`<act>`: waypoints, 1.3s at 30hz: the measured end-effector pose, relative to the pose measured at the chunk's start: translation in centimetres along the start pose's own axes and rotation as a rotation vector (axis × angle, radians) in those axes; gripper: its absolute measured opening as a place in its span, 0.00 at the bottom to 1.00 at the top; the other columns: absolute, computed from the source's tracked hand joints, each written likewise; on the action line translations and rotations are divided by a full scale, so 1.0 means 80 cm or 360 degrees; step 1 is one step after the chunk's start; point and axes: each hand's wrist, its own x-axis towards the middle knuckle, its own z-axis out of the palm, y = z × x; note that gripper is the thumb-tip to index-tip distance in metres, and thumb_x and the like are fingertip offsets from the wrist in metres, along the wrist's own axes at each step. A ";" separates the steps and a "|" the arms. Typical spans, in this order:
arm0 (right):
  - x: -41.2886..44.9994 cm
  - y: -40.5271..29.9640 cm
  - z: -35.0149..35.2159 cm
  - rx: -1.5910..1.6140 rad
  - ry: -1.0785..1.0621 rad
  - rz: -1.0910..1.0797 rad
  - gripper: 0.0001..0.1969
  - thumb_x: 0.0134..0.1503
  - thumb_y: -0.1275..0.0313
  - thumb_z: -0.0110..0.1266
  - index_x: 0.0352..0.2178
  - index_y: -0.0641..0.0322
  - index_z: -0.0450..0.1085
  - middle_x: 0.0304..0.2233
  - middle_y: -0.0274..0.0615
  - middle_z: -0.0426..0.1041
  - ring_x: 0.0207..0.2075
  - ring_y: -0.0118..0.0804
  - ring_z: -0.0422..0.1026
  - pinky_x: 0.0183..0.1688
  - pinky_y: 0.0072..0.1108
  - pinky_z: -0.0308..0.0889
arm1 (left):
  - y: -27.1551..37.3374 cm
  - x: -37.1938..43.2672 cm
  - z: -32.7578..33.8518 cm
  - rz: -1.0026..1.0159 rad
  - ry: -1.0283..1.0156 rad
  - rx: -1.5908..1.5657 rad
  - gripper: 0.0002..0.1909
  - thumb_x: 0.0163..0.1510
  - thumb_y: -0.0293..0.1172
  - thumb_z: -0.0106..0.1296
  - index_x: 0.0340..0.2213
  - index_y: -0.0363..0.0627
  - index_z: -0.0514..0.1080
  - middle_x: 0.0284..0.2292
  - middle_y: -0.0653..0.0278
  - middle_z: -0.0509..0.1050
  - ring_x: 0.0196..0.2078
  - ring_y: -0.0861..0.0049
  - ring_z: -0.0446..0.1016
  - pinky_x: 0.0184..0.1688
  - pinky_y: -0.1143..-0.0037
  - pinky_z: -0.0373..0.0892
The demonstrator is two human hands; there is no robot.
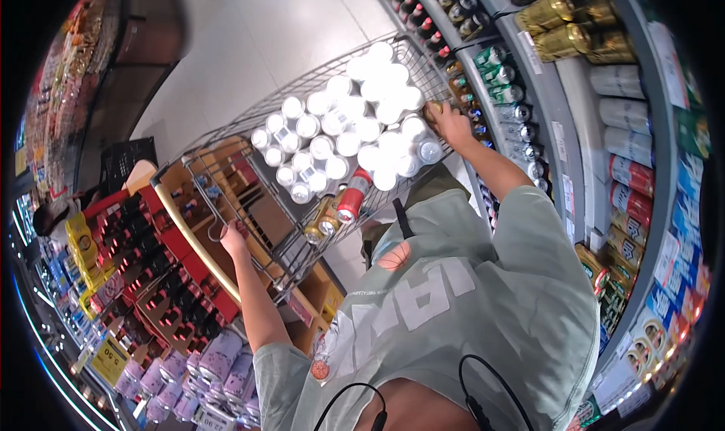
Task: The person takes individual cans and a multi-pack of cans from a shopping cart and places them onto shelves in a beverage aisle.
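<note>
A wire shopping cart stands before me, holding packs of upright cans whose tops are washed out by glare. Beside them, at the near side, lie a red can and gold cans. My right hand is at the cart's far right side, its fingers around a gold can next to the bright cans. My left hand is at the cart's wire frame near the yellowish handle, by a curved metal hook; whether its fingers grip the wire is unclear.
Shelves of cans and bottles curve along the right, close to my right arm. A red display of dark bottles and purple-patterned packs stand at the lower left. A person is at the far left.
</note>
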 end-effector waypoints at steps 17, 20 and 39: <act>-0.213 0.088 -0.444 0.0283 0.0389 0.0158 0.33 0.55 0.59 0.55 0.58 0.44 0.48 0.46 0.46 0.64 0.41 0.57 0.70 0.37 0.40 0.69 | -0.014 -0.001 -0.026 0.0011 -0.0095 -0.0072 0.09 0.52 0.29 0.48 0.21 0.39 0.68 0.17 0.65 0.69 0.14 0.80 0.67 0.14 0.80 0.60; -0.234 0.119 -0.469 0.0154 0.0630 0.0224 0.33 0.54 0.60 0.56 0.58 0.44 0.49 0.48 0.45 0.63 0.41 0.55 0.71 0.36 0.39 0.70 | -0.015 -0.004 -0.021 0.0020 -0.0086 -0.0072 0.09 0.52 0.28 0.46 0.21 0.39 0.69 0.16 0.65 0.68 0.14 0.79 0.66 0.13 0.79 0.59; -0.178 0.272 -0.417 0.0720 0.0475 0.0040 0.35 0.59 0.73 0.51 0.62 0.53 0.42 0.51 0.60 0.65 0.52 0.57 0.66 0.53 0.37 0.61 | -0.002 -0.034 -0.022 0.0016 -0.0197 -0.0275 0.09 0.53 0.26 0.45 0.20 0.40 0.65 0.16 0.65 0.65 0.13 0.79 0.62 0.13 0.79 0.55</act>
